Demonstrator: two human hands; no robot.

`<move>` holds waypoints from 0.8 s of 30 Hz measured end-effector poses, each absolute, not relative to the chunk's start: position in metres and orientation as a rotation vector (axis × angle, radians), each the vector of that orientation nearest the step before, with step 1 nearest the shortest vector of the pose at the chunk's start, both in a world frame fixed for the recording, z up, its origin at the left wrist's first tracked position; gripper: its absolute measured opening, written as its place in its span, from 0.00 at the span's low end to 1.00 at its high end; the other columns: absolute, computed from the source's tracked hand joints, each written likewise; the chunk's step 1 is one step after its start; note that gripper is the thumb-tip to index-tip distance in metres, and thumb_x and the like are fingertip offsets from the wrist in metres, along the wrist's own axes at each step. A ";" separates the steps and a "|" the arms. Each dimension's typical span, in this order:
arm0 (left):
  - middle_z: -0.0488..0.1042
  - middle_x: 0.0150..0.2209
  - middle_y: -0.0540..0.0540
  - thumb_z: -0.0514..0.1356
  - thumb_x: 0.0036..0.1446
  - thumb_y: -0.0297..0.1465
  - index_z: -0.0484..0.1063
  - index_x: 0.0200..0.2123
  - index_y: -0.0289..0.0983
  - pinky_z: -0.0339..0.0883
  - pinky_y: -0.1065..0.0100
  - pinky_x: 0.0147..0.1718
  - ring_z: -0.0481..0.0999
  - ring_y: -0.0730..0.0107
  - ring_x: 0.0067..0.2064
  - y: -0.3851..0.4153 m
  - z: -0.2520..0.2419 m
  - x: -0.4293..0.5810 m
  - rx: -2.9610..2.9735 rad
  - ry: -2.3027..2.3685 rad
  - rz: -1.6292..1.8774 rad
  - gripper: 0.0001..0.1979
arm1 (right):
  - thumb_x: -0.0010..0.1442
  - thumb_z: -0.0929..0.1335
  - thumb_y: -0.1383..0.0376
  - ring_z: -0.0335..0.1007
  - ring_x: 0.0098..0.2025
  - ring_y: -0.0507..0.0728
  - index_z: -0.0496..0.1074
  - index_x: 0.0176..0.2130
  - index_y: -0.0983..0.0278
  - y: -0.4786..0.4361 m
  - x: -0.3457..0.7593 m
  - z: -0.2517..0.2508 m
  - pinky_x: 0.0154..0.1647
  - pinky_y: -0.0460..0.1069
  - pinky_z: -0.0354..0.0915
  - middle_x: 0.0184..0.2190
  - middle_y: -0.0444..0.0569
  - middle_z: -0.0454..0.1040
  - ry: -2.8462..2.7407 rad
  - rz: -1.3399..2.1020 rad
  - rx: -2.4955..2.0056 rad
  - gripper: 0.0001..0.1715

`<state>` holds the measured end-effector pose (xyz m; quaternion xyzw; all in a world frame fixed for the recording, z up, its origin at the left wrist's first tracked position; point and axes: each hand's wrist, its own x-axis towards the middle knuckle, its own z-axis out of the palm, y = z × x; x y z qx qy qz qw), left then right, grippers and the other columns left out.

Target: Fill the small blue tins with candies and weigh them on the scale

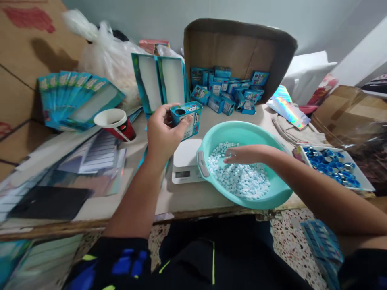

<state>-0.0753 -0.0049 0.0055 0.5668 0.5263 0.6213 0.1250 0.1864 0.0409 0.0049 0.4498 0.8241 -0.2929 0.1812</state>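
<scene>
My left hand [163, 131] is wrapped round a small teal tin box [188, 117] with a round hole in its top, held just above a white digital scale [185, 161]. My right hand [243, 155] reaches into a teal plastic basin [272, 193] and rests on a heap of small white and pale blue candies [242, 179]; its fingers are bunched over them, and I cannot make out what they hold. The basin sits at the table's front edge, right of the scale.
An open cardboard box [242, 48] at the back holds several teal tins [226, 90]. A red paper cup [116, 123] and flat teal cartons [75, 98] lie on the left. A white tray of blue caps [332, 165] sits right. A black tablet [51, 203] lies at front left.
</scene>
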 end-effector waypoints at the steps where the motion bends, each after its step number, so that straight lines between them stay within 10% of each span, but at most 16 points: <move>1: 0.79 0.38 0.48 0.72 0.53 0.38 0.76 0.47 0.38 0.75 0.68 0.38 0.79 0.68 0.38 -0.007 -0.001 -0.085 1.645 1.594 1.761 0.20 | 0.63 0.70 0.46 0.76 0.45 0.64 0.77 0.55 0.59 0.035 0.176 0.001 0.46 0.58 0.69 0.48 0.57 0.79 2.304 -0.829 1.182 0.28; 9: 0.78 0.49 0.44 0.74 0.47 0.40 0.71 0.48 0.40 0.74 0.60 0.48 0.79 0.60 0.49 -0.020 -0.050 -0.110 1.661 1.522 1.201 0.27 | 0.53 0.77 0.57 0.72 0.40 0.57 0.73 0.51 0.61 0.026 0.140 -0.029 0.36 0.49 0.62 0.44 0.50 0.78 2.308 -0.836 0.917 0.29; 24: 0.78 0.54 0.39 0.57 0.71 0.48 0.71 0.58 0.38 0.73 0.57 0.56 0.79 0.60 0.54 -0.028 -0.035 -0.117 1.797 1.629 1.410 0.23 | 0.59 0.72 0.59 0.67 0.33 0.53 0.79 0.40 0.62 0.040 0.158 -0.025 0.34 0.49 0.57 0.35 0.46 0.78 2.372 -0.739 0.959 0.10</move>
